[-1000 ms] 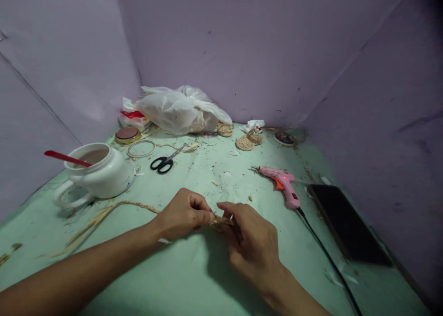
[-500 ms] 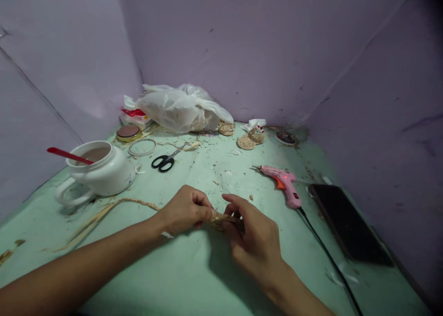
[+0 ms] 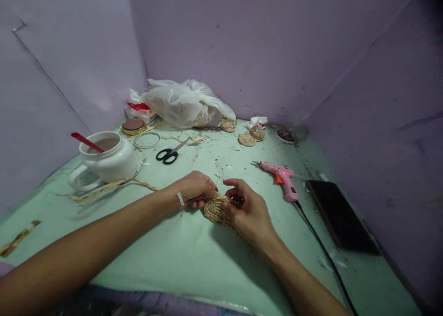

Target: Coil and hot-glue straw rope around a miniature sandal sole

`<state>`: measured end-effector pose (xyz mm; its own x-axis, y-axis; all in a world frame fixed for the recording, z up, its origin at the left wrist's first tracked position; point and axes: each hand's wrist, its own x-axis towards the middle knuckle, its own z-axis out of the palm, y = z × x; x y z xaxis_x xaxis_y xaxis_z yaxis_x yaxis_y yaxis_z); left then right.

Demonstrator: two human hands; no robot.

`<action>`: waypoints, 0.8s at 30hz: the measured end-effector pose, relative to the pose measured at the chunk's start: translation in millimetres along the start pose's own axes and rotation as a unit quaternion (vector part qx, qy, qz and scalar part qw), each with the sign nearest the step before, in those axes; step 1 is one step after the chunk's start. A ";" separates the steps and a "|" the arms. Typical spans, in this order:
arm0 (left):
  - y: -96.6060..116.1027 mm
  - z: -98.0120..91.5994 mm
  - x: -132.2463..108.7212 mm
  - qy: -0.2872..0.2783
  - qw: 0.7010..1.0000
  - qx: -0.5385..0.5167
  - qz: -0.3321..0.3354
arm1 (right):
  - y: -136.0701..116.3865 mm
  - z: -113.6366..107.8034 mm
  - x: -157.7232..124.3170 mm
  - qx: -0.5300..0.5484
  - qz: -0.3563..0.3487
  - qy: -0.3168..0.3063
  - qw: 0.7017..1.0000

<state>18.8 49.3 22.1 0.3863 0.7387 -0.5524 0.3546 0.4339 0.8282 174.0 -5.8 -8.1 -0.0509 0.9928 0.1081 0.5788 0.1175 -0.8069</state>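
Observation:
Between my hands, just above the table, is a coiled disc of braided straw [image 3: 216, 210], its ringed face tilted toward me. My left hand [image 3: 197, 189] pinches the disc's upper left edge, where the braid appears to join it. From behind that wrist the loose braid [image 3: 140, 182] trails left and frays into strands beside the white mug. My right hand [image 3: 251, 212] grips the disc's right side between thumb and fingers, with the index finger raised. A small white scrap sticks to my left wrist.
A pink glue gun [image 3: 278, 175] with a lit red light lies right, near a dark phone [image 3: 341, 217]. Black-handled scissors [image 3: 169, 155], a ring [image 3: 147, 140] and the white mug [image 3: 114, 161] with a red stick stand left. Behind are a plastic bag [image 3: 187, 104] and woven straw pieces [image 3: 247, 138].
The disc has turned from nearly edge-on to show its coiled face. The braid's loose end has swung up toward the mug. The view has shifted slightly.

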 end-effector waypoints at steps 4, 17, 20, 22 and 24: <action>2.7 -3.0 -2.1 -0.001 0.999 0.023 0.023 | -1.8 -3.0 2.1 -0.005 0.001 0.004 1.000; 1.3 1.4 -12.4 -0.004 0.994 0.080 0.076 | -13.5 -8.3 -4.2 -0.057 -0.053 -0.021 0.997; -1.7 0.7 -15.7 -0.003 0.992 0.080 0.100 | -12.3 -6.8 -5.0 -0.054 -0.066 -0.008 0.996; -2.1 0.3 -17.5 -0.003 0.991 0.075 0.111 | -11.4 -5.9 -5.3 -0.042 -0.071 0.000 0.997; -0.7 0.3 -19.4 0.003 0.991 0.072 0.116 | -11.6 -5.2 -5.6 -0.028 -0.070 0.005 0.997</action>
<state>11.4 34.5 32.2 0.4658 0.8136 -0.3480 0.3748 0.1749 0.9105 171.8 -12.8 3.7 -0.1266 0.9664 0.2236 0.6115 0.2535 -0.7495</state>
